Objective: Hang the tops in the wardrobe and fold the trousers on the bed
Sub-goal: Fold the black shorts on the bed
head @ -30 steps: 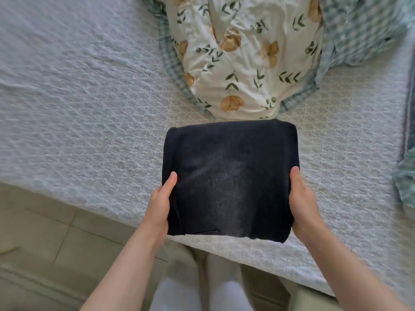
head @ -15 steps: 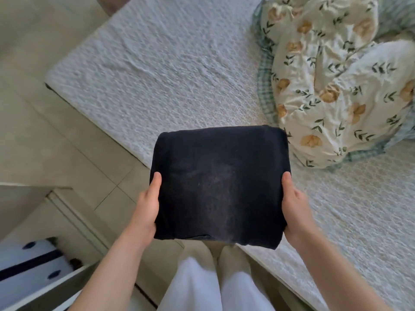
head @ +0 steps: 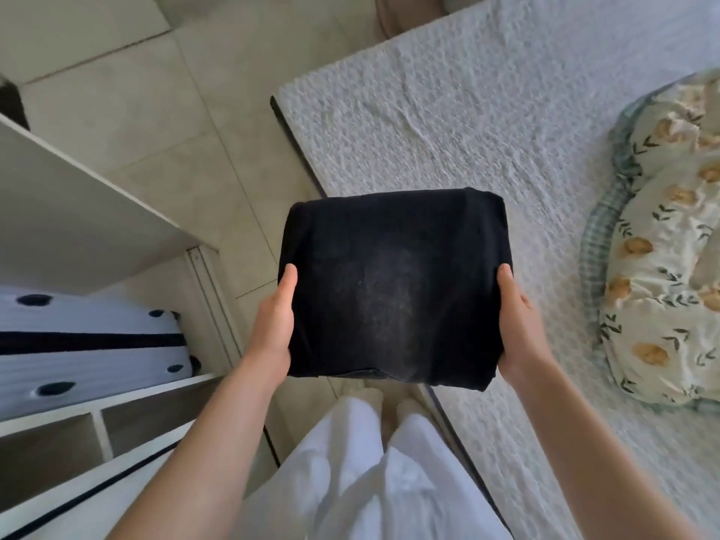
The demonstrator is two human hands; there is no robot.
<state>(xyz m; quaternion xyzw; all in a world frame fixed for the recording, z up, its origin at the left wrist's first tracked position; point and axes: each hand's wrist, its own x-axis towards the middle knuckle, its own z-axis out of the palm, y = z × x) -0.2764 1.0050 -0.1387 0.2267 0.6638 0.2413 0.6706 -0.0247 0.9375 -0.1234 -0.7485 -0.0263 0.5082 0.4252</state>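
Folded black trousers (head: 393,286): one compact dark bundle, held off the bed (head: 467,111) above its near edge and the tiled floor (head: 136,111).
Left hand (head: 272,325): gripped the bundle's left side, thumb on top, fingers hidden beneath.
Right hand (head: 518,321): gripped the right side likewise.
Floral quilt (head: 662,247): heaped on the bed, far right.
Wardrobe (head: 78,212): white, open, at left, with a striped white case (head: 78,344) inside.
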